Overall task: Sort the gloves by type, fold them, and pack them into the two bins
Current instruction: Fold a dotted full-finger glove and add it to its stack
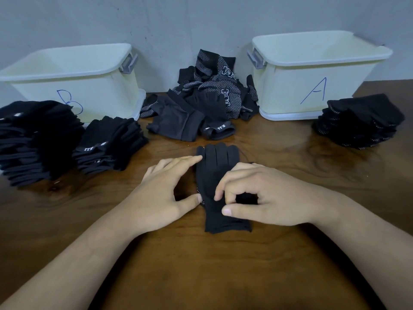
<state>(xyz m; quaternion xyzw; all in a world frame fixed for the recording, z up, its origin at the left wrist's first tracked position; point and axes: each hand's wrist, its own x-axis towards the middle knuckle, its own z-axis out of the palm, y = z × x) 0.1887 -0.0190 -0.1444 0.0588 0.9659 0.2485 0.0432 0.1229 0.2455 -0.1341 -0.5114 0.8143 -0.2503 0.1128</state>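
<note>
I record the black glove [215, 163] lying flat on the table [201, 276], fingertips pointing away. Left hand [161, 193] spread, straight forefinger and thumb touching its left edge; right hand [263, 198] arched over its right side, fingers curled, thumb and forefinger pinching the fabric.

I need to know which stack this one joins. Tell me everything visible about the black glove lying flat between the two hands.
The black knitted fabric glove lies flat on the brown wooden table, its four fingers side by side pointing away from the person, hemmed cuff nearest. A few small white dots peek out along its left edge. The left hand touches that edge with forefinger and thumb; the right hand rests curled on its palm, seemingly pinching fabric.
</note>
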